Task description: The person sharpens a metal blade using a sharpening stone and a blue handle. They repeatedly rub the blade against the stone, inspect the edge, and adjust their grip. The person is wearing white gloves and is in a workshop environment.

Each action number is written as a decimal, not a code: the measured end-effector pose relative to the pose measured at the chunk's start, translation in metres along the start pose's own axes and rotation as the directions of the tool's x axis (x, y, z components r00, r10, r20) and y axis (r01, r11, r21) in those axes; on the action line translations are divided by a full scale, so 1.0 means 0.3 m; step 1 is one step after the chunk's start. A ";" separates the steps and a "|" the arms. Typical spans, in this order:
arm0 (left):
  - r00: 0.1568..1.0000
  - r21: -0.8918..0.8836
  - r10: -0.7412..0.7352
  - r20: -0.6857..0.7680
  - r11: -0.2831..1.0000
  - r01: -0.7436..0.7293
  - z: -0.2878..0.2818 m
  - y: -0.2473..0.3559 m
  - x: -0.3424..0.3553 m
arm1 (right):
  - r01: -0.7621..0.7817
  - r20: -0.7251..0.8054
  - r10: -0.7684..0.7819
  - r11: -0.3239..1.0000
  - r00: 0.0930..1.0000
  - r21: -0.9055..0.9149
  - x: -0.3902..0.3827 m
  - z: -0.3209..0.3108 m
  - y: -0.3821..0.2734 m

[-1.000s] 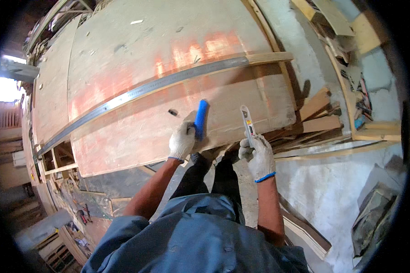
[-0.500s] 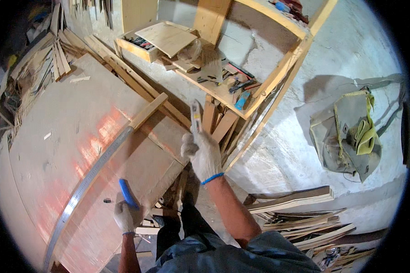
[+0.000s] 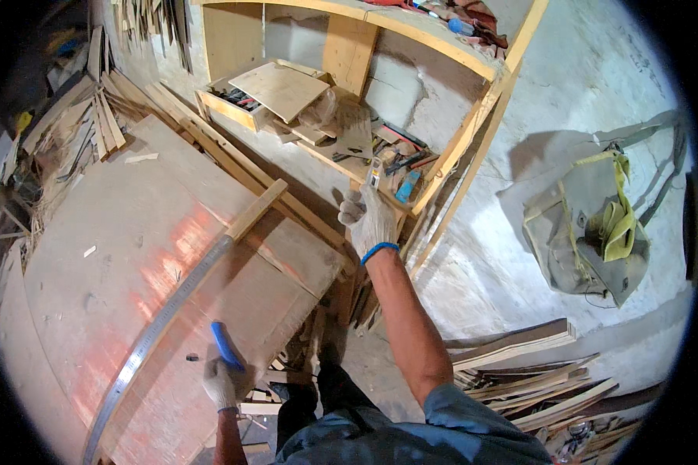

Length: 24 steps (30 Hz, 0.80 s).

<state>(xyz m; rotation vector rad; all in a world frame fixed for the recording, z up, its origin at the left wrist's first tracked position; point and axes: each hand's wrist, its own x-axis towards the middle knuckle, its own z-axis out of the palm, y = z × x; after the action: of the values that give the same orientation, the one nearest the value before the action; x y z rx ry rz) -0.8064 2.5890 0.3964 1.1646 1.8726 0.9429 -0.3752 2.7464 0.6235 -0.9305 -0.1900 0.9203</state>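
Observation:
My left hand [image 3: 220, 383], in a pale work glove, is closed round the lower end of a curved blue bar [image 3: 225, 346], like a handle. It is at the near edge of the wooden board [image 3: 93, 302]. My right hand [image 3: 372, 221], gloved with a blue cuff, reaches out to the front of the wooden shelf [image 3: 340, 161]. Its fingers are closed on a slim pale tool with a yellow patch [image 3: 375, 172], whose exact kind I cannot make out. A long steel ruler [image 3: 157, 325] lies across the board along a wooden strip [image 3: 257, 209].
Hand tools [image 3: 399, 159] and a flat plywood piece [image 3: 279, 89] crowd the shelf. An open drawer [image 3: 229, 108] juts out left of it. Wood offcuts [image 3: 520, 380] are stacked at the lower right. A grey bag [image 3: 582, 225] hangs on the wall.
My right hand has moved right and farther out, carrying the pale tool over the shelf's front. The left hand keeps its grip on the blue bar. The whole view has shifted slightly.

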 end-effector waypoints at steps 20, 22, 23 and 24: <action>0.999 -0.006 0.012 -0.047 1.000 -0.012 0.018 -0.006 -0.001 | -0.140 0.090 0.150 0.984 0.985 -0.106 0.048 0.085 0.008; 0.998 0.041 0.028 -0.050 0.999 -0.026 0.016 0.025 -0.006 | -0.100 0.094 0.110 0.990 0.990 -0.099 0.058 0.078 -0.002; 0.998 0.064 0.037 -0.050 0.997 -0.034 0.014 0.041 -0.011 | -0.075 0.096 0.083 0.994 0.992 -0.080 0.065 0.078 -0.006; 0.998 0.040 0.036 -0.042 0.999 -0.034 0.010 0.050 -0.014 | -0.050 0.099 0.056 0.997 0.993 -0.059 0.057 0.102 -0.020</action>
<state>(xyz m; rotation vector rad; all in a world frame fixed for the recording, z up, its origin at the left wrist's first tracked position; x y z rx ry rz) -0.7965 2.5906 0.4088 1.2129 1.9177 0.9610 -0.3768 2.7763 0.6428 -0.9456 -0.2796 1.0165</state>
